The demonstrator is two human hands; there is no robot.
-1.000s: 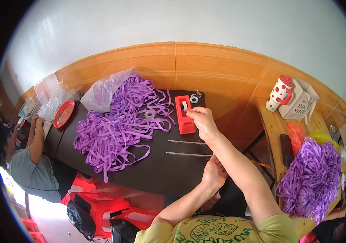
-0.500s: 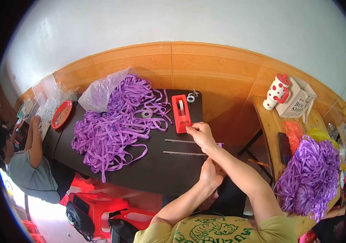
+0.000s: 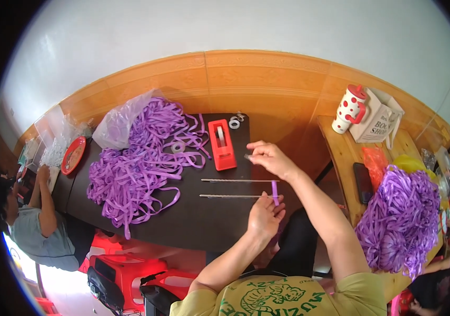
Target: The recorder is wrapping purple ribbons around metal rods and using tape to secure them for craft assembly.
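Note:
Two thin parallel rods [image 3: 235, 196] stick out over the right end of the dark table. A short purple ribbon [image 3: 275, 190] spans them near their right ends. My left hand [image 3: 265, 215] is closed around the lower end of this ribbon, beside the nearer rod, palm partly upward. Above the rods, my right hand [image 3: 272, 159] pinches a small piece of clear tape [image 3: 248, 156] between thumb and fingertips. The red tape dispenser [image 3: 222, 150], with a clear roll in it, stands just left of my right hand.
A tangled purple ribbon heap [image 3: 130, 174] covers the table's left part, with a plastic bag [image 3: 119, 126] behind. Loose tape rolls [image 3: 234, 124] lie near the dispenser. At right, a wooden table [image 3: 335, 139] bears a dotted tumbler [image 3: 349, 109] and more ribbon [image 3: 398, 224]. Someone [image 3: 43, 226] sits far left.
My right hand has come away from the dispenser with a piece of tape. My left hand has moved slightly up and left, and the ribbon across the rods now shows plainly.

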